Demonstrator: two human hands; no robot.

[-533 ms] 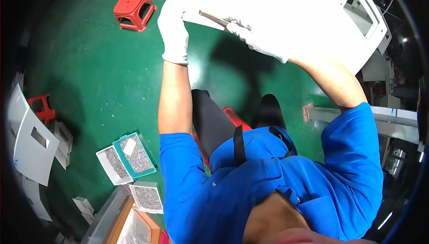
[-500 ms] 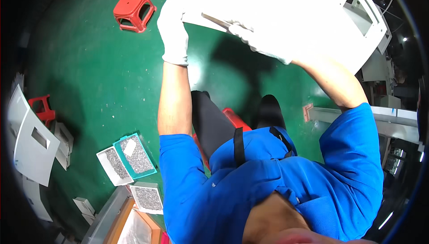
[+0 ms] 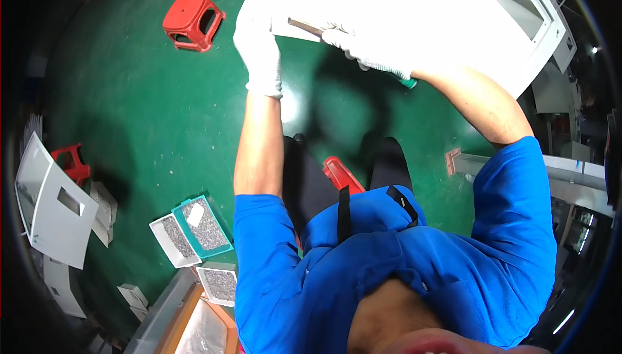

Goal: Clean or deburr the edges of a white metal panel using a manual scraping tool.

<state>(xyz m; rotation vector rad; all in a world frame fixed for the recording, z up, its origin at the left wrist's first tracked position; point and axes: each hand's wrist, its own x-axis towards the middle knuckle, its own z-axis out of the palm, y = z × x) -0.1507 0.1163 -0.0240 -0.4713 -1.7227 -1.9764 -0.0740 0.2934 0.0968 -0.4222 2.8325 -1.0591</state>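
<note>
A large white panel (image 3: 421, 4), bright to the point of glare, spans the top of the view, with a rectangular cutout near its right end. At its left edge my left hand (image 3: 258, 43), in a white glove, grips the panel; glare blurs the fingers into it. My right hand (image 3: 356, 46), also gloved, is closed around a file (image 3: 304, 26), a narrow flat metal bar with a green handle end showing by the wrist. The bar points left, along the panel's near edge. Whether it touches that edge I cannot tell.
A red stool (image 3: 193, 22) stands on the green floor at upper left. Bins of small metal parts (image 3: 208, 227) sit at lower left beside an open carton (image 3: 197, 328). Other white panels (image 3: 65, 214) lean at far left. A metal beam (image 3: 570, 176) lies at right.
My right hand and the file have shifted slightly left, and the file's green handle end now shows. My left hand stays at the panel's edge. The whole view has shifted a little.
</note>
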